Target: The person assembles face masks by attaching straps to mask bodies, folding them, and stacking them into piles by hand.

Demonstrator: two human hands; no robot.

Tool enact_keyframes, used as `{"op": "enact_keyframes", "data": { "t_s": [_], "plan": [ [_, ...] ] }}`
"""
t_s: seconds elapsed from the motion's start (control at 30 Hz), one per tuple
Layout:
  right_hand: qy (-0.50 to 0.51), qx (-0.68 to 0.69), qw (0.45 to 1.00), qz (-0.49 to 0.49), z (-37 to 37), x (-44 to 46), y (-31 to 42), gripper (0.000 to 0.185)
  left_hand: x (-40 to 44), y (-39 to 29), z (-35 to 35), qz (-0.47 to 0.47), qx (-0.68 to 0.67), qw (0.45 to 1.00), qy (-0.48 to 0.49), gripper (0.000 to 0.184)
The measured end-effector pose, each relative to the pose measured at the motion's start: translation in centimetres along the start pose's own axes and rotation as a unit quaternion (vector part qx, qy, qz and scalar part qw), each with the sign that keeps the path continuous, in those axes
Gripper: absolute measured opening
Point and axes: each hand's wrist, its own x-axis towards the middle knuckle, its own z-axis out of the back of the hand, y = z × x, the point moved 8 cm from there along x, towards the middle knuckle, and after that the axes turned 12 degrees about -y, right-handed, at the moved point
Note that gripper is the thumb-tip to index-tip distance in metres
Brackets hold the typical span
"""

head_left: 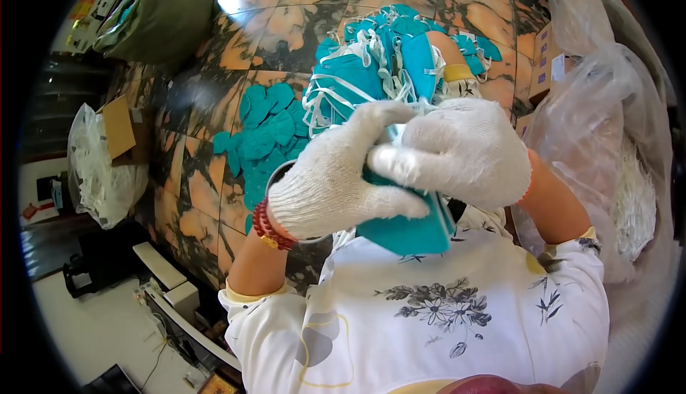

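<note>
Close to my body, my left hand (321,180), in a white knit glove, is closed around a stack of teal fabric pieces (404,230), thumb lying over them. My right hand (457,151), gloved too, has its fingers pressed together at the top of the same stack, partly over the left fingers; what they pinch is hidden. Just beyond both hands, teal masks with white straps (346,80) lie heaped over my lap. Red beads circle my left wrist.
Loose teal pieces (268,133) lie in a pile at the left on the marble floor (207,172). Clear plastic bags (593,130) and a cardboard box (547,62) stand at the right. Further left are a bag with a box (93,165) and a green cloth bundle (161,26).
</note>
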Motion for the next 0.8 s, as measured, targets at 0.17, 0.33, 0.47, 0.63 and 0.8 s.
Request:
{"op": "enact_keyframes", "data": {
  "t_s": [0.17, 0.33, 0.47, 0.63, 0.8],
  "plan": [
    [-0.023, 0.135, 0.953, -0.27, -0.2, -3.4, -3.7, 0.045, -0.8, 2.0, -0.1, 0.07, 0.127, 0.989, -0.039, 0.093],
    [0.144, 0.018, 0.956, -0.255, -0.5, -5.2, -5.3, 0.028, -1.1, 2.5, 0.3, 0.087, 0.182, 0.979, -0.025, 0.088],
    [-0.098, 0.106, 0.963, -0.229, 2.6, -3.4, -5.6, 0.026, -1.0, 2.2, 1.2, 0.106, 0.194, 0.974, -0.051, 0.081],
    [-0.02, 0.164, 0.941, -0.296, -2.0, -2.9, -3.5, 0.025, -0.5, 0.6, 0.6, 0.072, 0.224, 0.972, -0.026, 0.075],
    [0.14, 0.109, 0.954, -0.243, -3.0, -3.6, -3.3, 0.018, -1.7, 1.0, 1.8, 0.096, 0.196, 0.974, -0.051, 0.064]
  ]
}}
